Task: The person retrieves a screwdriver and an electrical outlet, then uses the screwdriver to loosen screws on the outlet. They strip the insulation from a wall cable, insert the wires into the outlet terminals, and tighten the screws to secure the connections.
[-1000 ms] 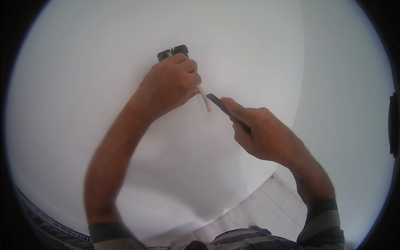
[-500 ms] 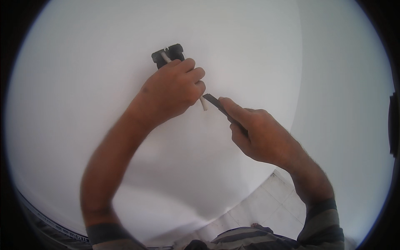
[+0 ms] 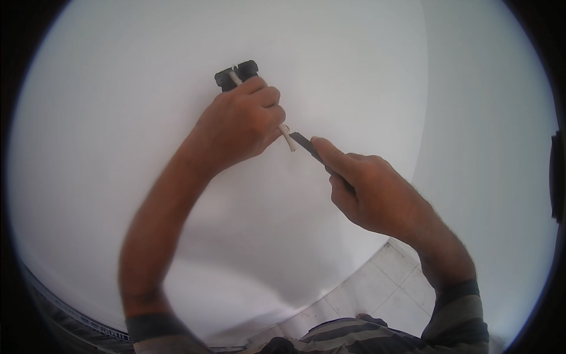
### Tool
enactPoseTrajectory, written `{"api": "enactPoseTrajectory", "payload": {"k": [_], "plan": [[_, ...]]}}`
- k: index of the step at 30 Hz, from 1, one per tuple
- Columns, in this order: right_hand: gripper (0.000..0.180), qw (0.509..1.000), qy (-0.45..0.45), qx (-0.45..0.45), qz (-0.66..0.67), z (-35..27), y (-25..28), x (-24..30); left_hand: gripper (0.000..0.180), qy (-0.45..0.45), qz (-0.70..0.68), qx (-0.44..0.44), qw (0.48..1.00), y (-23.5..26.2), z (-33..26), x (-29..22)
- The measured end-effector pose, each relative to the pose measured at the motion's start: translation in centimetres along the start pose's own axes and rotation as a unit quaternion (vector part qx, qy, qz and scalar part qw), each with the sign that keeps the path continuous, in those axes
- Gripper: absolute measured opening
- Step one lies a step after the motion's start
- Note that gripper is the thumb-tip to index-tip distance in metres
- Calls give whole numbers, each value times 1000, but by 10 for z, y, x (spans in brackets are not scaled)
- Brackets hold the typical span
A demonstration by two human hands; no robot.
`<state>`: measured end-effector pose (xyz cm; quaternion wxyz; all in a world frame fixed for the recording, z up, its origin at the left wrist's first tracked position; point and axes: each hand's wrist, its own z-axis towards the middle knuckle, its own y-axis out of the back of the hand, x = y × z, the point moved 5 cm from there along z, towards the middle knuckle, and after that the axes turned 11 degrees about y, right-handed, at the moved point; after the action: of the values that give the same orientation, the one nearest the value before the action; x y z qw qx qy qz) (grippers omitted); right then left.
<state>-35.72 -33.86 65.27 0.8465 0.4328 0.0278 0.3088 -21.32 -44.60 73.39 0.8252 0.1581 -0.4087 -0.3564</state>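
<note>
My left hand point(image 3: 242, 121) is closed around a white cable point(image 3: 288, 139), whose short free end pokes out below the fingers. Above the knuckles, another stretch of this cable runs over a black two-lobed fixture point(image 3: 239, 73) on the white surface. The hand covers the fixture's lower part. In my right hand point(image 3: 377, 194) is a slim dark utility knife point(image 3: 309, 146), with the thumb along its top. The knife's tip is right beside the cable's free end; whether they touch I cannot tell.
A broad white wall point(image 3: 330, 71) fills most of the view. Pale floor tiles point(image 3: 389, 277) show at the bottom right. A dark slatted edge point(image 3: 76, 321) is at the lower left, and a dark object point(image 3: 556, 177) at the far right rim.
My left hand has shifted slightly up and left, and more of the cable's free end shows below it. My right hand with the knife has moved very little.
</note>
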Motion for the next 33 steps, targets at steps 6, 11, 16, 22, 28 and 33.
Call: {"api": "enactPoseTrajectory", "payload": {"k": [6, 11, 16, 22, 28, 33], "plan": [[53, 999, -19, 33, -11, -5, 5, 2, 18, 12, -24, 4, 1000, 4, 2, -2], [53, 1000, -4, 27, -6, -9, 7, -1, 18, 13, -41, -4, 999, 4, 7, -2], [51, 998, -27, 48, 27, -10, 7, 2, 19, 25, -62, -9, 998, 6, 4, -1], [47, 973, -3, 207, 97, -15, -22, -8, 18, 70, -80, -34, 994, 14, 8, 9], [48, 950, -83, 149, 261, -70, -35, -28, 19, 62, -133, -46, 988, 28, 15, 8], [31, 900, -142, -62, 408, -75, -20, -66, 16, 142, -188, -97, 967, 42, 2, 3]]}}
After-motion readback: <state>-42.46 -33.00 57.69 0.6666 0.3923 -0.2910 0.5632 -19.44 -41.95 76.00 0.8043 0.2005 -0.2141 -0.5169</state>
